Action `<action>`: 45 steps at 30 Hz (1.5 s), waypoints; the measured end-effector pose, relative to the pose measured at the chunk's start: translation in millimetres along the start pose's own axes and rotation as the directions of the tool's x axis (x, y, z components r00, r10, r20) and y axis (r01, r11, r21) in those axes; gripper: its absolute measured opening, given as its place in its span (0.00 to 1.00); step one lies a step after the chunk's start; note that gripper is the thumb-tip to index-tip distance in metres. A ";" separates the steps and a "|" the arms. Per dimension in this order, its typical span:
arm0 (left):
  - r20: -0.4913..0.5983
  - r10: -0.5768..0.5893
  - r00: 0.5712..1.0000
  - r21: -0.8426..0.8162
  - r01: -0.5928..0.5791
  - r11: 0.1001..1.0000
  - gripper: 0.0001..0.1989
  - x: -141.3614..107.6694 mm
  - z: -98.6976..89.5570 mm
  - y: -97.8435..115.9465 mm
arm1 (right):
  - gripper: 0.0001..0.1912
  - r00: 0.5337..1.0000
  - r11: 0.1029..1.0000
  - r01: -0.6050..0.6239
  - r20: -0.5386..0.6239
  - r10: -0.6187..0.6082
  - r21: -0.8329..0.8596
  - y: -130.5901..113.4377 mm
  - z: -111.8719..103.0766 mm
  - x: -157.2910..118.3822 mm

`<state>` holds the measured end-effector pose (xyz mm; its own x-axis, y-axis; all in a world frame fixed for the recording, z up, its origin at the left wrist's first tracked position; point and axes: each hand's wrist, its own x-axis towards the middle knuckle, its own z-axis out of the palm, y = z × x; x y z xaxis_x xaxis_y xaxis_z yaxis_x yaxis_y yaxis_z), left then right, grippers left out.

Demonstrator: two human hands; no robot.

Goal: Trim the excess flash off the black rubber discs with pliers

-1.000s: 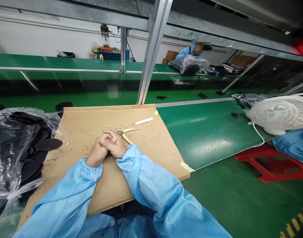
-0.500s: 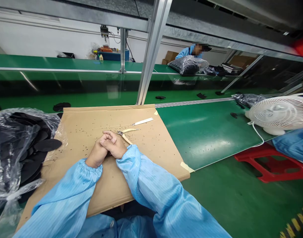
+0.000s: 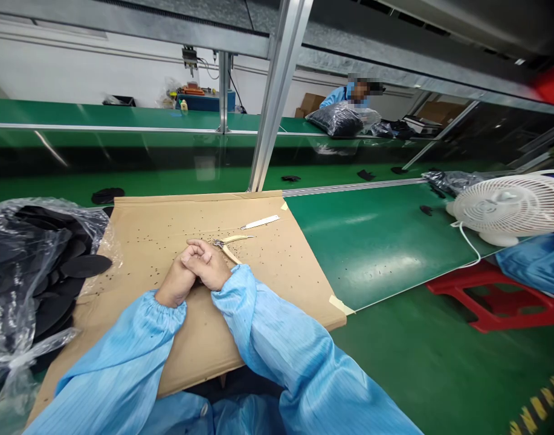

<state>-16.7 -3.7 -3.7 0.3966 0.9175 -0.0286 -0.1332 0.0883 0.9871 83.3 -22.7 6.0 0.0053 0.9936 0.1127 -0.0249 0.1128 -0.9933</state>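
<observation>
In the head view, we find the left hand (image 3: 177, 282) and right hand (image 3: 208, 270) clasped together and resting on a tan corrugated cardboard sheet (image 3: 277, 290), the fingers (image 3: 197, 249) folded over one another and pinching no tool. Yellow-handled metal side cutters (image 3: 228, 243) lie just beside the right hand, with a flat white strip (image 3: 260, 222) beyond them; a clear plastic bag (image 3: 41, 241) of black oval pads (image 3: 86, 264) lies left of the sheet, which rests on a green table (image 3: 371, 241).
</observation>
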 end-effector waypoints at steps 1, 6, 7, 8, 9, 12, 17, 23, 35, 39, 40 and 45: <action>0.011 0.003 1.000 -0.005 -0.003 1.000 0.09 0.0 -0.1 -0.3 | 0.25 1.000 1.000 0.000 -0.004 0.000 -0.012 -0.2 -0.3 -0.1; 0.035 0.021 0.999 -0.021 -0.020 1.000 0.09 0.4 -0.8 -1.3 | 0.24 1.000 0.998 0.000 -0.012 -0.001 -0.064 -1.7 -1.0 -0.6; 0.037 0.022 0.999 -0.022 -0.021 1.000 0.09 0.6 -0.9 -1.5 | 0.24 1.000 0.998 0.002 -0.014 -0.003 -0.067 -1.7 -1.0 -0.7; 0.039 0.021 0.999 -0.025 -0.020 0.999 0.09 0.8 -1.0 -1.8 | 0.25 1.000 0.998 0.003 -0.016 -0.004 -0.069 -1.4 -0.9 -0.8; 0.039 0.020 0.999 -0.027 -0.019 0.999 0.09 1.0 -1.0 -1.9 | 0.25 1.000 0.998 0.004 -0.019 -0.005 -0.070 -0.9 -0.9 -0.8; 0.030 0.016 0.999 -0.031 -0.015 0.999 0.11 1.4 -0.6 -1.9 | 0.25 1.000 0.997 0.005 -0.021 -0.007 -0.075 1.3 -0.7 -0.5; 0.014 0.014 1.000 -0.040 -0.014 0.999 0.12 2.0 0.7 -0.7 | 0.26 1.000 0.995 -0.003 -0.014 0.002 -0.095 3.8 -1.3 0.8; 0.022 -0.021 1.000 -0.065 0.023 0.998 0.09 2.1 0.4 -2.1 | 0.26 1.000 0.997 0.002 -0.012 -0.003 -0.083 5.4 -1.8 1.6; 0.033 -0.022 0.999 -0.078 0.025 0.997 0.08 0.3 2.3 1.1 | 0.25 1.000 0.998 -0.013 -0.013 0.012 -0.066 2.5 -1.2 0.6; 0.035 -0.023 0.999 -0.077 0.026 0.997 0.09 -0.5 2.0 1.2 | 0.25 1.000 0.998 -0.012 -0.013 0.011 -0.060 2.6 -1.2 0.3; 0.035 -0.022 0.999 -0.075 0.025 0.997 0.08 -0.5 2.0 1.1 | 0.25 1.000 0.998 -0.009 -0.013 0.009 -0.057 2.7 -1.2 0.4; 0.034 -0.020 0.999 -0.066 0.022 0.998 0.08 0.8 2.0 0.5 | 0.24 1.000 0.998 -0.010 -0.018 0.009 -0.068 2.4 -0.9 0.6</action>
<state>-14.6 -3.6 -2.9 0.4295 0.9020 -0.0428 -0.1837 0.1337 0.9738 84.2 -21.8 3.7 0.0228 0.9944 0.1035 0.0430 0.1025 -0.9938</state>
